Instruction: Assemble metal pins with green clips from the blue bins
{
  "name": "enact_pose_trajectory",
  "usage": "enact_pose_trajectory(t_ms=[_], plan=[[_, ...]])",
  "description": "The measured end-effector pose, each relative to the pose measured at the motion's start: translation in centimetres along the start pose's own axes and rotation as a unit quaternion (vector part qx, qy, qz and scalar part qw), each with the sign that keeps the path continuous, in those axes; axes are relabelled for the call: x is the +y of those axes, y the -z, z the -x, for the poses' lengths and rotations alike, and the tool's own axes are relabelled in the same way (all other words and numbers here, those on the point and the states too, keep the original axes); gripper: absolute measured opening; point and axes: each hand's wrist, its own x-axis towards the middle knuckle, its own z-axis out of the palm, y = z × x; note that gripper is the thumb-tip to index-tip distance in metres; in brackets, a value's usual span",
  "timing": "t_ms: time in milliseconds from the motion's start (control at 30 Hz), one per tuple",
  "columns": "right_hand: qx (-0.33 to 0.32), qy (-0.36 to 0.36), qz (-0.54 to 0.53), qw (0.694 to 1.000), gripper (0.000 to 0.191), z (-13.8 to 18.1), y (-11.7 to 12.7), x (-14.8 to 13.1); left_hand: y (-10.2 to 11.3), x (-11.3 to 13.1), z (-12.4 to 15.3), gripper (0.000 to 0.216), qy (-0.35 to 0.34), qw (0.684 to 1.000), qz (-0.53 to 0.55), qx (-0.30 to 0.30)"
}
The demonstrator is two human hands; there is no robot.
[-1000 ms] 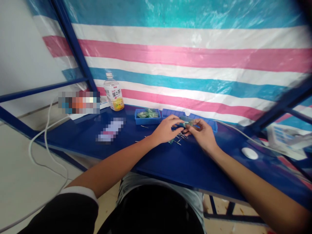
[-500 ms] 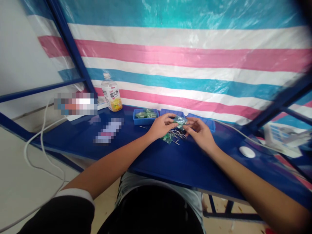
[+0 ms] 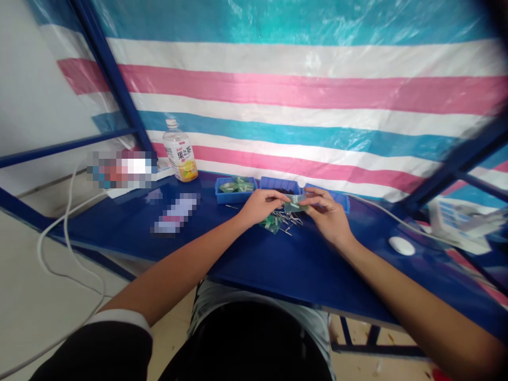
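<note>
Between my two hands is a small green plastic bag (image 3: 295, 205), clear enough to see through in part. My left hand (image 3: 262, 205) pinches its left side between thumb and fingers. On its right side, my right hand (image 3: 327, 211) grips it the same way. What the bag holds is too small to make out. Just below lie loose metal pins (image 3: 289, 219) in a pile on the table. Another green bag (image 3: 272, 224) rests against the pile's left side.
Three blue bins stand behind my hands: the left bin (image 3: 235, 200) holds green bags, the middle bin (image 3: 280, 182) dark small parts, and the right bin (image 3: 342, 203) is partly hidden. A drink bottle (image 3: 181, 153) stands back left. A white round object (image 3: 401, 245) and cable (image 3: 391, 215) lie right.
The green bag is now held slightly lower and stretched flatter between my hands. My fingers have shifted, uncovering dark parts in the middle bin.
</note>
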Motion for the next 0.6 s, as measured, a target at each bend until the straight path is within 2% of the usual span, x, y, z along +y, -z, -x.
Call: enact_pose_trajectory(t_ms=[67, 167, 300, 433, 533, 600], plan=[[0.002, -0.005, 0.011, 1.000, 0.014, 0.1, 0.0, -0.2, 0.0, 0.2, 0.1, 0.020, 0.007, 1.000, -0.025, 0.010], [-0.016, -0.005, 0.021, 1.000, 0.016, 0.3, -0.2, -1.1, -0.1, 0.5, 0.2, 0.020, -0.028, 0.999, -0.044, 0.000], [-0.065, 0.010, -0.005, 0.998, 0.020, 0.5, -0.6, -2.5, -0.4, 0.4, 0.4, 0.040, -0.072, 0.997, -0.025, -0.031], [-0.075, -0.016, -0.044, 0.996, 0.022, 0.5, -0.6, -2.8, -0.3, -0.1, 0.4, 0.033, -0.071, 0.997, -0.024, -0.013], [-0.069, -0.035, -0.057, 0.995, 0.022, 0.5, -0.5, -2.1, 0.6, 0.4, 0.4, 0.034, -0.059, 0.989, -0.135, 0.030], [-0.074, -0.047, -0.055, 0.995, 0.021, 0.5, -0.5, -1.7, 1.9, 1.2, 0.3, 0.040, -0.106, 0.965, -0.232, 0.056]])
